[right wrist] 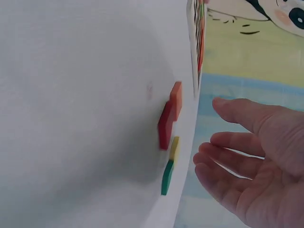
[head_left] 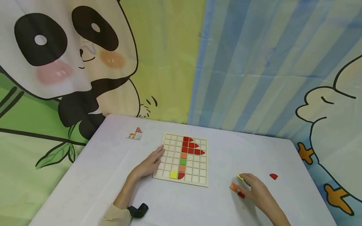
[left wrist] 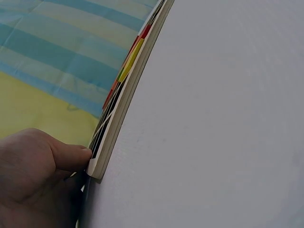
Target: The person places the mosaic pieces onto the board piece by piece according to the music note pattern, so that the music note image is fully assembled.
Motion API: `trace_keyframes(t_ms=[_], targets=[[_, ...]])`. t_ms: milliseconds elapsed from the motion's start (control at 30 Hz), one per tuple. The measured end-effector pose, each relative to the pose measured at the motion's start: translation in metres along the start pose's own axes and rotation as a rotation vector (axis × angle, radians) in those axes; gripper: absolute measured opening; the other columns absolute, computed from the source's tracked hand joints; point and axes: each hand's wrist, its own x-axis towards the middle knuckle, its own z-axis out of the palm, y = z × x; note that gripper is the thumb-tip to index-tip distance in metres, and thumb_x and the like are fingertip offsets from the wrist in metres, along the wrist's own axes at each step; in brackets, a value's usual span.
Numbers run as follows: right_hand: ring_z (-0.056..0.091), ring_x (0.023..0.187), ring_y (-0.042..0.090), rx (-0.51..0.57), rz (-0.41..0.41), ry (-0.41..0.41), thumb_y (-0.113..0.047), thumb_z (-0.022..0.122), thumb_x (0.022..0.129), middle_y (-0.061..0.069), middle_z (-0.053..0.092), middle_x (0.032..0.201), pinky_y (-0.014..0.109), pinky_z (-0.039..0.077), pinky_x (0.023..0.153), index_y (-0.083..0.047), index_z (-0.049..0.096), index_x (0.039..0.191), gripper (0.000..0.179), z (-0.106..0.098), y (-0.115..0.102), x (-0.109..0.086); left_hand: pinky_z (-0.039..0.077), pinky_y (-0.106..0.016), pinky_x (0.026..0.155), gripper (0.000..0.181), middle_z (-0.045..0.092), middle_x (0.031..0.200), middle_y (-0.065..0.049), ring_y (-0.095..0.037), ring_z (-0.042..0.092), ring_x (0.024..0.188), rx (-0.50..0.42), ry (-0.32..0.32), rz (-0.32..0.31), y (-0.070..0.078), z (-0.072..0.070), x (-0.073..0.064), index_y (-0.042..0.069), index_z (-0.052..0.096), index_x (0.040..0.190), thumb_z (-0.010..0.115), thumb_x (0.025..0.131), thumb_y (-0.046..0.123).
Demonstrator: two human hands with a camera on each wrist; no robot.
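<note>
A cream grid board [head_left: 167,161] lies on the table, with red, orange, green and yellow tiles set in several of its cells. At its left edge my left hand [head_left: 149,163] rests with extended fingers; the left wrist view shows the thumb [left wrist: 73,156] touching the board's corner. My right hand [head_left: 255,190] hovers over a small group of loose tiles, fingers slightly bent and apart, holding nothing. Below it lie an orange tile [right wrist: 176,100], a red tile [right wrist: 165,126], a yellow tile [right wrist: 174,148] and a green tile [right wrist: 167,177].
A red rounded piece [head_left: 273,176] lies alone to the right of my right hand. Near the far left of the table [head_left: 113,175] is a small pattern card [head_left: 135,133] showing a similar coloured figure. Behind stands a printed cloth [head_left: 164,56].
</note>
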Motion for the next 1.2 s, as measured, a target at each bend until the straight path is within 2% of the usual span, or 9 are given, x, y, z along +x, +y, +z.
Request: trace_keyframes(t_ms=[133, 200, 300, 433, 567, 767, 933, 1100, 1200], targets=[[0.065, 0.115, 0.041, -0.019, 0.081, -0.035, -0.021, 0.081, 0.089, 0.023, 0.066, 0.130, 0.054, 0.058, 0.095, 0.006, 0.067, 0.129, 0.051, -0.002, 0.009, 0.000, 0.011, -0.058, 0.130, 0.054, 0.013, 0.174, -0.009, -0.035, 0.007, 0.161, 0.001, 0.001, -0.011, 0.002, 0.001, 0.000, 0.001, 0.031, 0.161, 0.042, 0.108, 0.006], [0.062, 0.121, 0.045, -0.024, 0.092, -0.040, -0.021, 0.081, 0.089, 0.024, 0.066, 0.130, 0.058, 0.056, 0.099, 0.007, 0.068, 0.127, 0.049, -0.001, 0.012, 0.001, 0.010, -0.056, 0.130, 0.054, 0.012, 0.175, -0.007, -0.032, 0.007, 0.162, 0.003, -0.002, -0.024, 0.003, 0.000, 0.000, 0.002, 0.030, 0.162, 0.042, 0.109, 0.007], [0.062, 0.122, 0.046, -0.025, 0.078, -0.043, -0.021, 0.081, 0.089, 0.023, 0.068, 0.128, 0.059, 0.054, 0.100, 0.005, 0.072, 0.120, 0.042, -0.001, 0.016, 0.004, 0.010, -0.057, 0.130, 0.055, 0.012, 0.175, -0.007, -0.033, 0.006, 0.162, -0.005, 0.000, -0.023, 0.003, 0.000, 0.001, 0.002, 0.029, 0.162, 0.041, 0.109, 0.007], [0.064, 0.118, 0.045, -0.046, 0.040, -0.047, -0.022, 0.081, 0.089, 0.019, 0.071, 0.123, 0.059, 0.054, 0.100, 0.003, 0.077, 0.111, 0.033, 0.001, 0.019, 0.008, 0.011, -0.057, 0.130, 0.055, 0.012, 0.175, -0.007, -0.033, 0.006, 0.162, -0.013, -0.002, -0.020, 0.001, 0.000, 0.002, 0.003, 0.029, 0.162, 0.041, 0.109, 0.007], [0.066, 0.109, 0.039, -0.076, 0.014, -0.031, -0.020, 0.081, 0.089, 0.017, 0.072, 0.118, 0.056, 0.057, 0.094, 0.002, 0.076, 0.110, 0.031, 0.001, 0.022, 0.012, 0.011, -0.057, 0.130, 0.055, 0.012, 0.175, -0.007, -0.033, 0.006, 0.162, -0.018, -0.003, -0.017, 0.000, 0.001, 0.002, 0.003, 0.029, 0.162, 0.041, 0.109, 0.006], [0.066, 0.096, 0.027, -0.052, 0.002, -0.017, -0.013, 0.082, 0.087, 0.011, 0.070, 0.107, 0.045, 0.061, 0.083, -0.001, 0.077, 0.102, 0.020, 0.002, 0.025, 0.023, 0.010, -0.057, 0.130, 0.055, 0.012, 0.175, -0.007, -0.033, 0.006, 0.162, -0.015, 0.002, -0.017, -0.001, 0.002, 0.002, 0.003, 0.030, 0.162, 0.042, 0.109, 0.007], [0.067, 0.091, 0.023, -0.052, 0.019, -0.019, -0.008, 0.083, 0.084, 0.007, 0.069, 0.099, 0.043, 0.062, 0.082, -0.003, 0.078, 0.094, 0.012, 0.000, 0.024, 0.028, 0.011, -0.058, 0.130, 0.055, 0.012, 0.175, -0.007, -0.033, 0.006, 0.162, -0.017, -0.001, -0.011, -0.001, 0.002, 0.002, 0.002, 0.030, 0.162, 0.042, 0.109, 0.007], [0.065, 0.086, 0.019, -0.045, 0.070, -0.035, -0.007, 0.083, 0.085, 0.005, 0.068, 0.095, 0.042, 0.062, 0.081, -0.003, 0.078, 0.092, 0.009, -0.001, 0.023, 0.032, 0.011, -0.059, 0.129, 0.054, 0.012, 0.175, -0.007, -0.034, 0.006, 0.162, -0.019, 0.000, -0.015, -0.001, 0.002, 0.002, 0.003, 0.030, 0.162, 0.042, 0.109, 0.007], [0.064, 0.084, 0.019, -0.053, 0.067, -0.030, -0.006, 0.083, 0.084, 0.005, 0.068, 0.093, 0.041, 0.062, 0.079, -0.003, 0.078, 0.090, 0.008, 0.000, 0.023, 0.033, 0.011, -0.058, 0.130, 0.054, 0.012, 0.175, -0.006, -0.033, 0.006, 0.162, -0.016, 0.000, -0.020, -0.001, 0.003, 0.003, 0.003, 0.030, 0.162, 0.042, 0.109, 0.007]])
